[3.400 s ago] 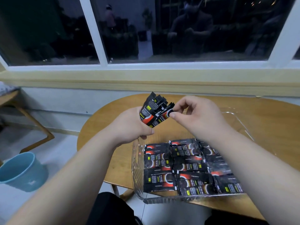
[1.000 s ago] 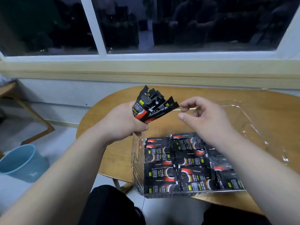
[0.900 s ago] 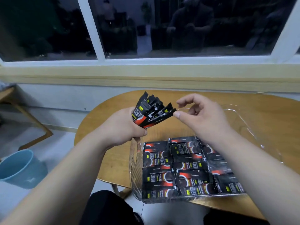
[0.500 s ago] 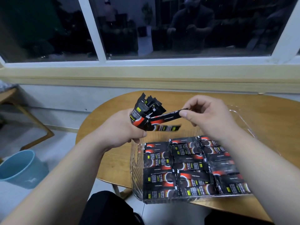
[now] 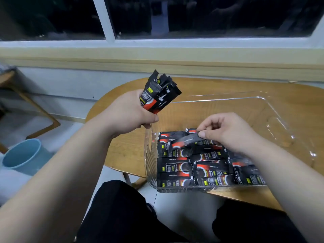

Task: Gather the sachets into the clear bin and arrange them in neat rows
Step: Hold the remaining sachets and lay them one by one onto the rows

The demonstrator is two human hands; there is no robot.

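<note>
My left hand (image 5: 128, 111) grips a bunch of black-and-red sachets (image 5: 158, 93), fanned upward above the left edge of the clear bin (image 5: 273, 109). My right hand (image 5: 228, 130) pinches one single sachet (image 5: 185, 142) by its right end and holds it low inside the bin, tilted, just over the back row. Several sachets (image 5: 175, 170) lie flat in neat rows across the near half of the bin. My right forearm hides part of the right-hand rows.
The bin sits on a round wooden table (image 5: 126, 148) under a window sill. Its far half holds no sachets. A light blue bucket (image 5: 22, 156) stands on the floor at the left, beside a wooden chair leg (image 5: 42, 111).
My right hand pulled one sachet out of the bunch and carried it down into the bin. My left hand stayed raised with the remaining bunch.
</note>
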